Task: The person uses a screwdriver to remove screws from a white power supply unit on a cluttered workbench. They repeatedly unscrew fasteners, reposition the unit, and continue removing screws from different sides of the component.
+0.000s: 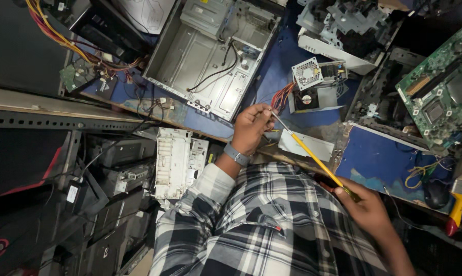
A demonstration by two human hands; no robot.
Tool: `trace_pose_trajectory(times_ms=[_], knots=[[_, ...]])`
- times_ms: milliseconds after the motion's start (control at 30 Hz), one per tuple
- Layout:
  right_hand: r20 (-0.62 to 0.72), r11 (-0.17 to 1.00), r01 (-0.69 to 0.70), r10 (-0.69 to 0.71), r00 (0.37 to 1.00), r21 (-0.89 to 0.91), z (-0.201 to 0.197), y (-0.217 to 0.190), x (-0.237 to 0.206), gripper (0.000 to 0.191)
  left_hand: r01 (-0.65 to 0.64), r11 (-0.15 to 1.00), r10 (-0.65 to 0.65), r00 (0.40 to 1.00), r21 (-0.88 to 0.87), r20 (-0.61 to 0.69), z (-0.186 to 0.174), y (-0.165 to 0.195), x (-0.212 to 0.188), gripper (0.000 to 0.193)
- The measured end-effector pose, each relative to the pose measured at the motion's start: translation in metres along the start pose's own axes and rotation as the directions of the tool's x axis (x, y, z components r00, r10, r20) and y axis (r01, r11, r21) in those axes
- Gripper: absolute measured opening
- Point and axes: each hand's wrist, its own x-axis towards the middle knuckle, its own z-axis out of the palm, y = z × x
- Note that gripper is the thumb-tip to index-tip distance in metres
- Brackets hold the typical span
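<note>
Pinching the screwdriver (313, 156) tip at frame centre, left hand (250, 128); right hand (366, 204) grips its handle. Power supply (317, 84) and open computer case (210, 56) crowd the counter (379, 158); bare patch right.

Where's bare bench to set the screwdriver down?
Two bare blue patches: one between the open computer case and the small power supply, one right of the flat grey plate, below the green motherboard, yellow wires at its edge. The wire bundle side and upper right are crowded.
</note>
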Motion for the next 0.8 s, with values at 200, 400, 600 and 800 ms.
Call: trace_pose_trajectory(times_ms=[200, 400, 600, 800], knots=[[0.045, 0.993, -0.116, 0.117, 0.992, -0.009, -0.003, 0.024, 0.003, 0.043, -0.005, 0.979, -0.012, 0.996, 0.202, 0.084, -0.009, 0.007, 0.003, 0.018], [0.231, 0.985, -0.146, 0.123, 0.965, 0.087, -0.019, 0.034, 0.004, 0.05, 0.027, 0.972, -0.072, 0.979, 0.232, 0.189, -0.017, 0.016, 0.006, 0.019], [0.345, 0.966, -0.247, 0.207, 0.916, 0.079, -0.031, 0.022, 0.003, 0.047, 0.011, 0.972, -0.076, 0.961, 0.234, 0.268, -0.018, 0.015, 0.003, 0.016], [0.506, 0.794, -0.505, 0.299, 0.809, 0.339, -0.03, 0.02, 0.001, 0.049, -0.016, 0.97, -0.062, 0.948, 0.241, 0.313, -0.023, 0.014, 0.001, 0.018]])
